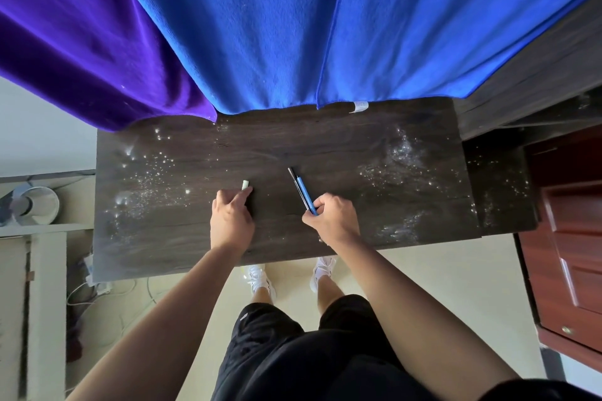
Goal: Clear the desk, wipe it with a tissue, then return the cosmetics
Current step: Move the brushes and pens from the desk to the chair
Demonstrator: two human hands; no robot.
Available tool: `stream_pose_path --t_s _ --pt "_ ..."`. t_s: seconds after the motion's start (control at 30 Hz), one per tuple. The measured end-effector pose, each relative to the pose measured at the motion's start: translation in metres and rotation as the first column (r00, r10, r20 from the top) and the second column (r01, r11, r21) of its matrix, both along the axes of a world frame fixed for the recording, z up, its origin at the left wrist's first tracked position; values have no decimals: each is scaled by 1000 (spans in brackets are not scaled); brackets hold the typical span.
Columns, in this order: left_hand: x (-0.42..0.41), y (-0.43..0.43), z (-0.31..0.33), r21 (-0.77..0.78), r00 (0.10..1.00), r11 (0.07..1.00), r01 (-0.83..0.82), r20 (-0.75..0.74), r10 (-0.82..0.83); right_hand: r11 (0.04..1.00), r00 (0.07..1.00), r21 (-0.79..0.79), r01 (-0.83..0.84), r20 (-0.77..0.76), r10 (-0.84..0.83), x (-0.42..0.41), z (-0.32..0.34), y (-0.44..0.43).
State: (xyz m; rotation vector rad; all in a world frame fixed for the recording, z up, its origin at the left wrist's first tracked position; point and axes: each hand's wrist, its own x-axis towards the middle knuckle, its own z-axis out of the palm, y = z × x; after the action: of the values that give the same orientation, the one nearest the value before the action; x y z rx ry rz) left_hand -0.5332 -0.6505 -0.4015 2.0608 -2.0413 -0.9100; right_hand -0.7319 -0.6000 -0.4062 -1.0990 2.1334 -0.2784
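On the floor at the far left, beside the desk, sit a round white fan-like thing (37, 203) and some loose white cables (97, 290). A dark wooden desk (260, 146) runs across the middle of the view, seen from above by the person standing at it. A purple cloth (81, 42) hangs over the desk's back left corner. Next to it a large blue cloth (293, 26) covers the rest of the back edge.

Shiny white specks (146, 172) are scattered over the left part of the desk top. Near the middle, the left hand (231, 218) rests on the wood with its fingers curled around a small stick with a white end (245, 185). Only that end pokes out past the fingers, so what kind of cosmetic it is cannot be told.

Just to the right, the right hand (332, 218) pinches the near ends of two thin cosmetic pencils held side by side, a black pencil (294, 180) and a blue pencil (306, 194). Their tips point away and slightly left, low over the desk.

More white specks lie on the right part of the desk. Below the desk edge are white shoes (257, 277) and black shorts (293, 352). A reddish wooden door (570, 238) stands at the far right.
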Motion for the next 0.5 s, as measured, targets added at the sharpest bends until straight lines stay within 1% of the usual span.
stream_pose_path --t_s 0.2,0.3,0.4,0.5 --pt "-5 3 -2 8 985 990 -141 -96 141 998 992 -32 58 113 -54 -6 -2 4" --pt "-10 3 1 35 968 978 -206 -141 209 997 995 -53 53 88 -49 -15 2 4" --pt "-22 1 17 -27 962 977 -209 -188 201 990 992 -90 110 67 -104 -31 13 1" --pt "-41 -8 40 -90 955 976 -200 -240 174 972 987 -172 157 70 -147 -53 34 -6"
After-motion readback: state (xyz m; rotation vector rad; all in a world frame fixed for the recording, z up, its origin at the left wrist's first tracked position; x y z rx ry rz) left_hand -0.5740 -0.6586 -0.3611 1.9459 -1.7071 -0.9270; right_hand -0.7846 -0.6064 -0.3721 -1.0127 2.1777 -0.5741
